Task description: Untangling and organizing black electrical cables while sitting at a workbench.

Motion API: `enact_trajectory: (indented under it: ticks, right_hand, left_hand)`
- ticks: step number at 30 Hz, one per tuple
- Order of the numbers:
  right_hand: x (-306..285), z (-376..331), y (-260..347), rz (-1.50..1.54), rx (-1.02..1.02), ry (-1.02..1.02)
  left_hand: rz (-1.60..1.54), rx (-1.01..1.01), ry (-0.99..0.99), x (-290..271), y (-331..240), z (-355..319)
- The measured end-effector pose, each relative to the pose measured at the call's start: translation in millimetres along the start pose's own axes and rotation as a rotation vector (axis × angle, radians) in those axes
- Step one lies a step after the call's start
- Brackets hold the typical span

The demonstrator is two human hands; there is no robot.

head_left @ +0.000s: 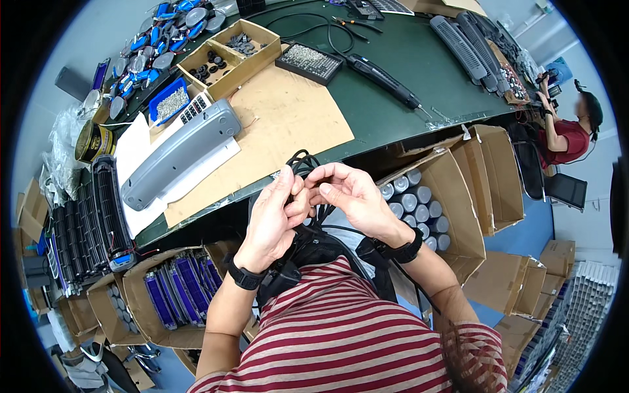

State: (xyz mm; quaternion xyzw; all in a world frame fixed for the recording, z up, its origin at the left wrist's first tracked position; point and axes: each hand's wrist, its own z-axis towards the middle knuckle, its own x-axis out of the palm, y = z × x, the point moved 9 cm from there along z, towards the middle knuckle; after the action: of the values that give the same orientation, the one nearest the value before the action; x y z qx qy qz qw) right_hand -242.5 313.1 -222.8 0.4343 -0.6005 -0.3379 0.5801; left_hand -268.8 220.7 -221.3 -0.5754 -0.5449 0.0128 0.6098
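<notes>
My left hand (272, 216) and my right hand (357, 200) meet in front of my body, at the near edge of the green table. The fingers of both are closed around thin black cables (303, 159), which loop up behind the fingertips. More black cable hangs below, between the wrists. My fingers partly hide the gripped spot, so any small part there cannot be made out. Left of my hands, a long grey plastic housing (183, 157) lies on white paper and a brown cardboard sheet (288, 118).
An electric screwdriver (386, 82) lies on the table (400, 49), near a black tray of small screws (309, 63) and a cardboard parts box (230, 54). Open cartons stand below, one with silver-topped cylinders (416, 203), another with purple parts (183, 288). A person (570, 131) sits far right.
</notes>
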Motion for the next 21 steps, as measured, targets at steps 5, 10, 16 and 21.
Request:
enact_trajectory:
  ticks: [5, 10, 16, 21]
  right_hand:
    - [-15.0, -24.3, 14.0, -0.561, 0.073, -0.130]
    - [3.2, -42.9, -14.7, -0.379, 0.323, 0.092]
    - [7.3, -29.9, 6.4, -0.585, 0.039, 0.004]
    - [22.3, -27.2, 28.0, -0.797, -0.289, -0.027]
  left_hand:
    - [-0.079, -0.027, -0.046, -1.2, 1.3, -0.9]
    - [-0.163, -0.007, -0.089, 1.3, 5.2, 2.6]
    - [-0.343, 0.051, -0.124, 1.7, -4.5, 5.1]
    - [-0.445, 0.107, -0.104, -3.5, -6.4, 6.4]
